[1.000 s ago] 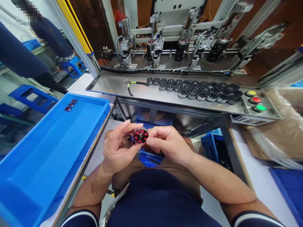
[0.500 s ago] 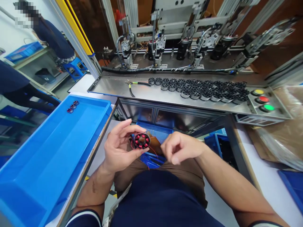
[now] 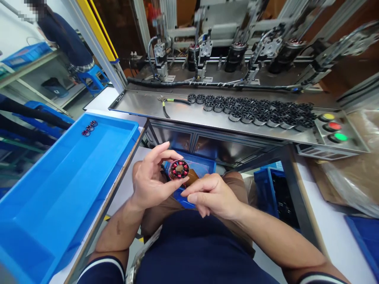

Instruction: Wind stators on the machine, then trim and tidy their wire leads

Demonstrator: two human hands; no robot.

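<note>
My left hand (image 3: 152,179) grips a round motor stator (image 3: 179,169) by its rim, between the thumb below and the fingers above. The stator has a black ring with red wire windings, and its open face is turned up toward me. Thin red wire (image 3: 185,184) comes off its lower edge. My right hand (image 3: 211,194) is closed in a pinch just below the stator, where that wire meets the thumb and forefinger; the fingertips cover the wire's end. Both hands are above my lap.
Several black stators (image 3: 254,110) stand in rows on the metal ledge, with green-and-black cutters (image 3: 168,101) beside them. At left, a blue tray (image 3: 118,165) holds a few red-wound stators (image 3: 89,128). Coloured push buttons (image 3: 337,137) sit at right. A co-worker (image 3: 63,43) is at back left.
My right hand has moved left and inward, from apart to right under the stator, and now pinches at the red wire. My left hand keeps its hold, shifted slightly.
</note>
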